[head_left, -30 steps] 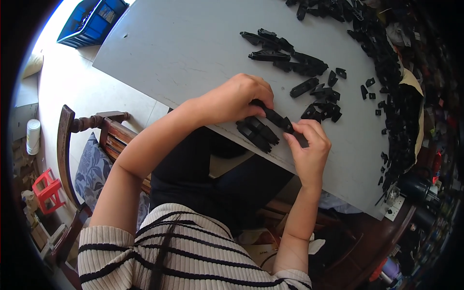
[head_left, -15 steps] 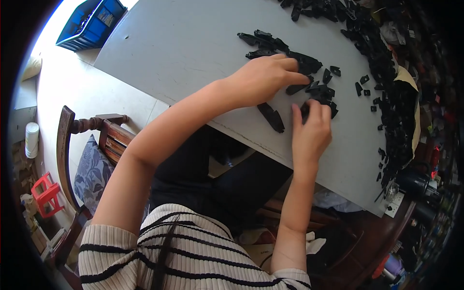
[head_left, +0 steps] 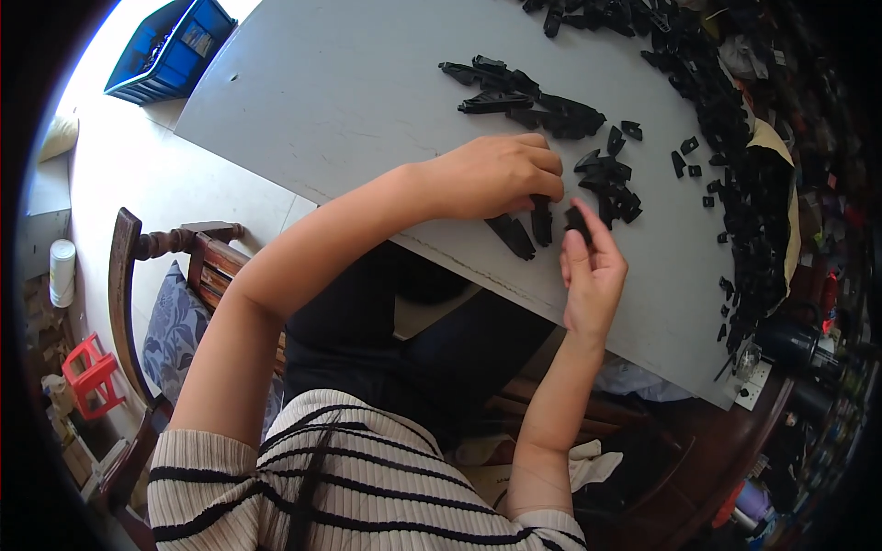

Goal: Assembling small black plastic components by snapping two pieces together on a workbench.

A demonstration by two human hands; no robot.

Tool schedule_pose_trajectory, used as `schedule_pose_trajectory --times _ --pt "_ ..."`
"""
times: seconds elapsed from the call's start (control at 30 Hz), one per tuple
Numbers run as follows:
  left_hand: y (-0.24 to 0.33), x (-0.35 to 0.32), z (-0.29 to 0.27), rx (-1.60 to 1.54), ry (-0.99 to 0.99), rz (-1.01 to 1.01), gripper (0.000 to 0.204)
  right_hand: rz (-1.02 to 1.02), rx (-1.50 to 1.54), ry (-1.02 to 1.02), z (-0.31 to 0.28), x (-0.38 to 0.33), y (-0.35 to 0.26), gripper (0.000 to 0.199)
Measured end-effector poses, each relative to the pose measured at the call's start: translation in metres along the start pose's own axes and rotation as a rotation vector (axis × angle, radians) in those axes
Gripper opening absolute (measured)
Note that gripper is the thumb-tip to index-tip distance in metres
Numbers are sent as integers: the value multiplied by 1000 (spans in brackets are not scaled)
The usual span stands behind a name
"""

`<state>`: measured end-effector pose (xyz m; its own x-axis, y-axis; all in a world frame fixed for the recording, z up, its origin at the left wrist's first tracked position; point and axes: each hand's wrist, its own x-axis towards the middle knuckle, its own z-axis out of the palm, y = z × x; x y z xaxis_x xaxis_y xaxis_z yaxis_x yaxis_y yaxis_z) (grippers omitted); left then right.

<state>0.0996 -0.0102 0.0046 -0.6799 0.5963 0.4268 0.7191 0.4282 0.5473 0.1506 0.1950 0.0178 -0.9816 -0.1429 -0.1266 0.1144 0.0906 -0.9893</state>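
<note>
My left hand (head_left: pixel 503 174) is closed on one end of a long black plastic part (head_left: pixel 542 224), which points toward the table's near edge. Beside it, another long black part (head_left: pixel 511 237) lies on the grey table. Between thumb and fingers, my right hand (head_left: pixel 593 274) pinches a small black plastic piece (head_left: pixel 577 222), a short gap away from the left hand's part. Several small black pieces (head_left: pixel 606 174) form a loose cluster just beyond the right hand. Farther off, a pile of long black parts (head_left: pixel 542 112) rests on the tabletop.
A thick band of black parts (head_left: pixel 721 119) runs along the table's far right side. On the floor at the far left stands a blue crate (head_left: pixel 175 50). A wooden chair (head_left: pixel 216 266) with a patterned cushion is at my left; a red stool (head_left: pixel 92 376) is farther left.
My left hand has come nearer and now grips a long part beside the one lying there. My right hand has drawn back from the cluster with a small piece.
</note>
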Motion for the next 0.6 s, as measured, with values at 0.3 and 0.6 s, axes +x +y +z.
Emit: schedule_pose_trajectory --times 0.3,0.6 --pt "-1 -9 1 -258 -8 -147 20 -394 -720 93 -11 -6 3 30" --pt "2 -10 -2 -296 6 -114 17 -448 -658 13 -4 6 4 24"
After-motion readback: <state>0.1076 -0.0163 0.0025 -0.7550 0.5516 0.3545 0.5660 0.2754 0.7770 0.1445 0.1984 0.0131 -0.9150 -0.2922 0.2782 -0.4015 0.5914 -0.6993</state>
